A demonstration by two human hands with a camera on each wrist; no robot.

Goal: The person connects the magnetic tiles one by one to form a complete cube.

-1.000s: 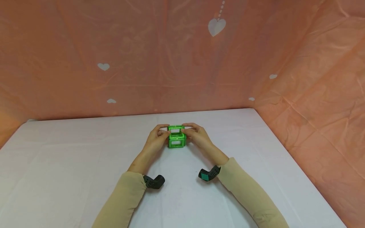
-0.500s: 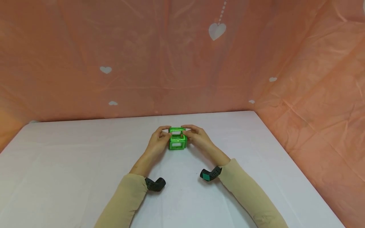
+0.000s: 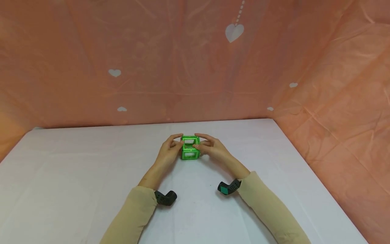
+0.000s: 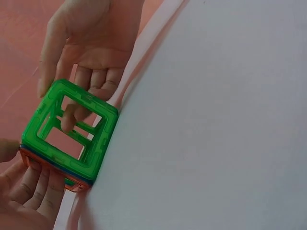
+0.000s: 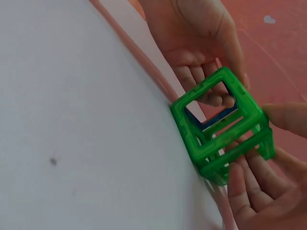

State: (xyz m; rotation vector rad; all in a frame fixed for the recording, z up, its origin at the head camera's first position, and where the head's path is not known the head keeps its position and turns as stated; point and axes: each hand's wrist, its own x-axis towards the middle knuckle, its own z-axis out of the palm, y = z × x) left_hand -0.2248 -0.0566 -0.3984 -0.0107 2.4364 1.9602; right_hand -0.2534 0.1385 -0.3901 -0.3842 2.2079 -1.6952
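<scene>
A small cube of see-through green magnetic tiles [image 3: 190, 155] stands toward the far side of the white table. Blue and orange edges show on its left side in the left wrist view. My left hand [image 3: 166, 152] grips that side, thumb in front and index finger at the upper back corner. My right hand [image 3: 216, 150] holds the right side between thumb and fingers. In the right wrist view, the right-side green tile [image 5: 237, 152] stands slightly apart from the front tile [image 5: 191, 136], with the right fingers [image 5: 256, 179] along it.
White cloth covers the table [image 3: 91, 176]. An orange-pink curtain [image 3: 170, 67] with white hearts hangs behind and at the right. A black wrist camera [image 3: 166, 198] sits on the left wrist and another black camera [image 3: 229, 187] on the right.
My right hand has shifted slightly to the right, and its thumb now sits lower on the cube. The left hand keeps its grip. The head view has moved a little.
</scene>
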